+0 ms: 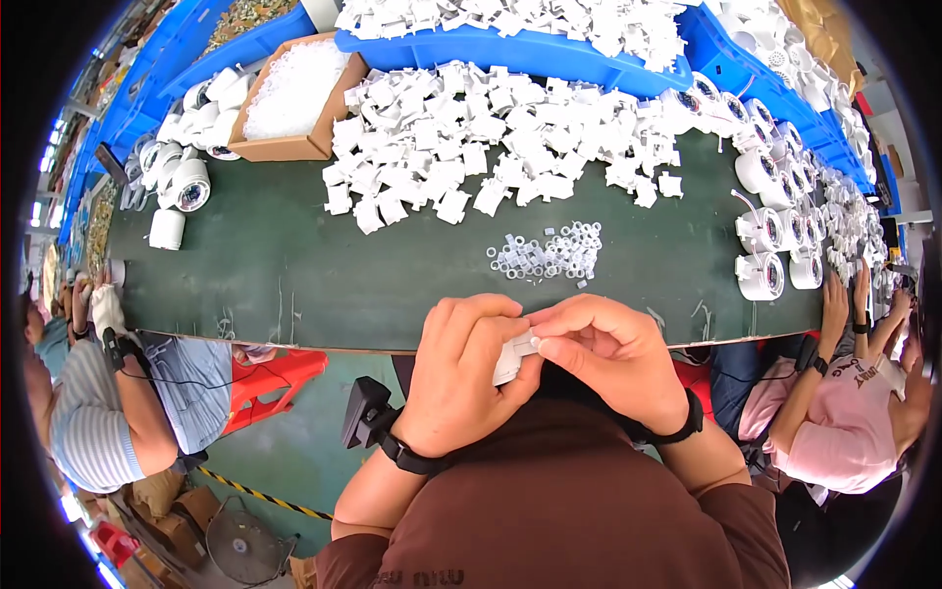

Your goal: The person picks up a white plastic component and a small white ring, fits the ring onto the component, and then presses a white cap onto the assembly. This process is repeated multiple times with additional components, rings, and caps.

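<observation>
Two hands: both meet just off the near edge of the table (294, 285), held close to the body.
Head view, held part: a small white plastic piece (512, 355) sits between the two hands, mostly hidden; only one end shows.
Left hand (461, 378): curled shut around the white plastic piece from the left, fingers wrapped over its top, black wristband on the wrist.
Right hand (608, 358): thumb and forefinger pinched tight at the exposed end of the piece; whether a tiny ring sits under the fingertips, cannot tell.
Grip, both: closed on the same piece, no gap showing between fingers and plastic.
Small rings (549, 253): a loose scatter of little clear-white rings lies mid-table, straight ahead of the hands and apart from them.
White clips heap (471, 147): a broad heap of white plastic pieces like the held one covers the far half of the table.
Blue bins (510, 49): along the far edge, piled with more white pieces.
Cardboard box (294, 98): far-left corner, filled with pale granular bits.
Round white housings (760, 231): rows of these with dark centres stand at the right end; a few more lie at the far-left corner.
Progress, as judged: the heap looks large and the ring scatter well stocked, so most of the work appears left; no separate pile of finished pieces can be made out.
Neighbours: another person's hands rest at the table's left end, and another's at the right end.
</observation>
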`<move>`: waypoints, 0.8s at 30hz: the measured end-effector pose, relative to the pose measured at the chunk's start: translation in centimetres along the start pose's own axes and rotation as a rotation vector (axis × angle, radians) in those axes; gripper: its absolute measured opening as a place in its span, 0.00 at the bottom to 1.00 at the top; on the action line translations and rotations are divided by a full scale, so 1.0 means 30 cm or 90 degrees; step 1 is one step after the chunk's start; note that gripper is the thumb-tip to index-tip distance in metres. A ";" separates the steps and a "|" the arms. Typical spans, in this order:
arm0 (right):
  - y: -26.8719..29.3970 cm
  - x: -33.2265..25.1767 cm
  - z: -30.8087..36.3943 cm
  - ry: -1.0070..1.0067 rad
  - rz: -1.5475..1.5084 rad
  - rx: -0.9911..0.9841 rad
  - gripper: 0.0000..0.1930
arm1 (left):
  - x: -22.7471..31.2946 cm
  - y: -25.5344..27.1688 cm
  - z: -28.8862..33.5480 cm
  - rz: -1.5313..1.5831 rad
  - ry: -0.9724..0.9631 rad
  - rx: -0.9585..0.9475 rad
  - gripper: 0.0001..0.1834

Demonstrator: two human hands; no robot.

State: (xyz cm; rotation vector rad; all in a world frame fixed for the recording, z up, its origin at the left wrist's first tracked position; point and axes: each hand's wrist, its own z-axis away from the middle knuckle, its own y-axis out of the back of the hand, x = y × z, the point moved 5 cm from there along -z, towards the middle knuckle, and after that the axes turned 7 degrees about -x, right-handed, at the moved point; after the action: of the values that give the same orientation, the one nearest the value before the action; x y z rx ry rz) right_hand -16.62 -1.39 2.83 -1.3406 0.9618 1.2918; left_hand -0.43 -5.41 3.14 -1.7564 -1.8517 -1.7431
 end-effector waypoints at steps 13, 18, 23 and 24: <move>-0.026 0.031 0.000 -0.062 -0.122 0.041 0.07 | -0.004 -0.013 0.025 -0.031 -0.048 0.093 0.22; -0.039 0.035 0.006 -0.038 -0.094 0.037 0.08 | 0.004 0.002 0.022 -0.022 -0.026 0.080 0.20; -0.068 0.040 0.008 -0.097 0.055 0.038 0.08 | -0.012 0.054 0.009 -0.034 -0.062 -0.027 0.18; -0.061 0.024 0.001 -0.012 0.157 0.011 0.07 | -0.025 0.080 0.015 -0.035 -0.062 -0.075 0.18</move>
State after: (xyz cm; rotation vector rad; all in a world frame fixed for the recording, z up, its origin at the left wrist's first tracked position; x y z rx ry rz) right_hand -14.77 -0.96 2.35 -1.2229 1.1495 1.4743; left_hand 1.82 -6.25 4.01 -1.8816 -1.8875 -1.8549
